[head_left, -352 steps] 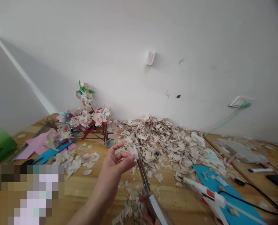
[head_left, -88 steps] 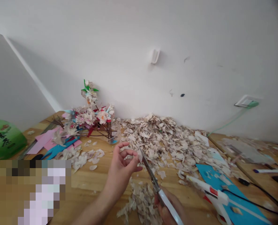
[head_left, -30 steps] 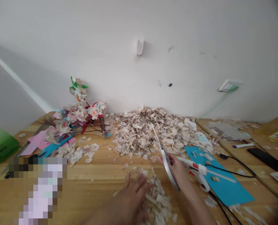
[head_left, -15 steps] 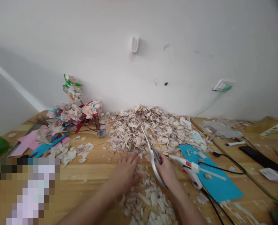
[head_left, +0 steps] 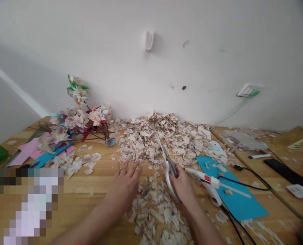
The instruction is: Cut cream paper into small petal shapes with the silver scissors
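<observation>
A pair of scissors (head_left: 169, 170) with pale handles is in my right hand (head_left: 183, 185), its blades pointing away toward a large heap of dry, whitish petal-like flakes (head_left: 151, 136) against the wall. My left hand (head_left: 125, 185) lies flat on the wooden table with its fingers spread, holding nothing. Between my hands and nearer to me spreads a smaller pile of pale flakes (head_left: 164, 217). Right beside my right hand rests a white glue gun (head_left: 207, 180), partly over a blue sheet (head_left: 245, 204).
Artificial flowers on twigs (head_left: 77, 117) stand at the left back, near pink paper (head_left: 28, 149) and loose petals (head_left: 76, 165). At the right lie a pen (head_left: 260, 156), a black strip (head_left: 289, 175) and dark cables (head_left: 253, 175). A green cord (head_left: 228, 115) runs to a wall socket (head_left: 250, 90).
My left hand has slid left and slightly toward me, away from the small pile's edge. My right hand keeps the scissors in nearly the same place. The view has shifted slightly.
</observation>
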{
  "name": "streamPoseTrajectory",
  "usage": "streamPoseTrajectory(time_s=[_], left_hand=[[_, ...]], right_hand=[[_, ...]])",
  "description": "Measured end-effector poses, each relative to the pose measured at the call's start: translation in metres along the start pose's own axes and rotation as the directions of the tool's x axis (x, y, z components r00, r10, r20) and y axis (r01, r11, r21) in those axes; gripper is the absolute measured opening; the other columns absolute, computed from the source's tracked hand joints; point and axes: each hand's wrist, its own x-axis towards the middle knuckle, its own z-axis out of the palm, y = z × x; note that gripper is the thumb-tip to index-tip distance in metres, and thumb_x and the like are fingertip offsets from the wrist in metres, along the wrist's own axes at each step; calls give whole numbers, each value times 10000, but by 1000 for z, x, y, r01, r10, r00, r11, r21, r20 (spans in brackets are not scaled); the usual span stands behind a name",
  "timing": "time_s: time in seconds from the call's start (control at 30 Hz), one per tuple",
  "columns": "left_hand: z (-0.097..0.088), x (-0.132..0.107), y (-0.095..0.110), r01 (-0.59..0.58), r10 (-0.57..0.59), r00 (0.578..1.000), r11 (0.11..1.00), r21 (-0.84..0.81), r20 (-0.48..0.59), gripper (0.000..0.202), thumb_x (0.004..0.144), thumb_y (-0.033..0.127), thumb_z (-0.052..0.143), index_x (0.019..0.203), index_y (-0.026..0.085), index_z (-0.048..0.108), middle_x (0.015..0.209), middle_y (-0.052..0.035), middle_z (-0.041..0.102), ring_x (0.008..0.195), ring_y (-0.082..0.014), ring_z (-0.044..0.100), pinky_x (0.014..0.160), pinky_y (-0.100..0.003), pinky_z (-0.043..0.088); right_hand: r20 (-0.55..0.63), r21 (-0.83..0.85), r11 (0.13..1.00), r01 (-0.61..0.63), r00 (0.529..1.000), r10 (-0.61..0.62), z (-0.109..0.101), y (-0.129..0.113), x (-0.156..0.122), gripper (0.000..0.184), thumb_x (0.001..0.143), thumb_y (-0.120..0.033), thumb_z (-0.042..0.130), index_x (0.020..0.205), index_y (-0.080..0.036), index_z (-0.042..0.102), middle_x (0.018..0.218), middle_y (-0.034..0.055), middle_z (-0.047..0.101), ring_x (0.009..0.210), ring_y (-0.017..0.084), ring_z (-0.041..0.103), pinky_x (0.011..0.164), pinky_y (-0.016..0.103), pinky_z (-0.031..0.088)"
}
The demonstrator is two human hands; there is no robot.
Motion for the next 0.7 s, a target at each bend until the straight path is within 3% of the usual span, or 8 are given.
streamPoseTrajectory(time_s=[0.07, 0.13, 0.23, 0.3, 0.47, 0.57, 0.63, 0.7], left_hand=[[8, 13, -8, -35, 36, 999, 999, 22, -18, 495, 798, 115, 363, 1289, 171, 391, 1420, -91, 306, 1319, -293, 173, 1045, -535, 136], [12, 16, -14, -70, 70, 997, 998, -1, 38, 446, 833, 219, 376, 1275, 163, 412, 1400, -113, 340, 1314, -295, 191, 1045, -531, 143], [11, 1, -16, -162, 171, 977, 984, -76, 129, 456, 813, 363, 444, 1242, 212, 451, 1359, -116, 407, 1293, -325, 240, 1025, -575, 141], [6, -13, -14, -235, 255, 957, 961, -142, 140, 396, 812, 334, 451, 1202, 274, 480, 1285, -72, 499, 1279, -310, 283, 1024, -574, 154], [3, -12, -7, -156, 162, 987, 969, -189, 15, 335, 842, 252, 380, 1143, 204, 519, 1133, -108, 582, 1141, -240, 471, 1012, -466, 286], [9, 3, -4, -167, 170, 986, 970, -177, -2, 391, 843, 325, 386, 1195, 179, 473, 1295, -133, 457, 1228, -260, 367, 1011, -464, 281], [12, 8, -3, -204, 217, 975, 962, -180, 53, 489, 812, 420, 427, 1236, 175, 432, 1342, -141, 407, 1289, -307, 250, 1018, -531, 217], [10, 10, 0, -232, 254, 963, 950, -210, 88, 500, 817, 459, 397, 1228, 177, 437, 1264, -134, 495, 1270, -304, 295, 1028, -557, 158]], right_hand=[[-1, 23, 1000, -8, 1000, 8, 1, 0, 0, 163, 644, -372, 503, 708, -222, 492, 660, 4, 609, 629, 217, 563, 570, 286, 380], [-5, 46, 999, -7, 1000, 7, 2, 2, 1, 199, 647, -390, 493, 740, -216, 505, 693, 21, 624, 661, 228, 578, 592, 298, 399], [-18, 59, 998, -15, 1000, 16, 2, 6, 3, 235, 657, -400, 464, 790, -211, 500, 739, 43, 630, 697, 238, 590, 620, 310, 418], [-31, 67, 997, -29, 999, 31, -1, 7, 5, 253, 664, -403, 447, 825, -211, 482, 770, 56, 631, 713, 241, 593, 628, 312, 424], [14, -99, 991, -88, 996, 89, -14, 5, 7, 258, 692, -415, 391, 837, -215, 465, 782, 84, 641, 734, 255, 590, 651, 325, 409], [31, -225, 970, -91, 994, 100, -21, 3, 7, 230, 669, -414, 427, 771, -214, 481, 767, 108, 651, 775, 290, 592, 673, 348, 397], [93, -178, 981, -79, 991, 97, -21, 2, 6, 218, 655, -417, 447, 740, -221, 493, 729, 97, 663, 770, 295, 602, 676, 353, 399], [185, -59, 995, -75, 979, 85, -20, 3, 4, 218, 650, -411, 437, 750, -225, 495, 683, 74, 673, 712, 277, 615, 653, 346, 413]])
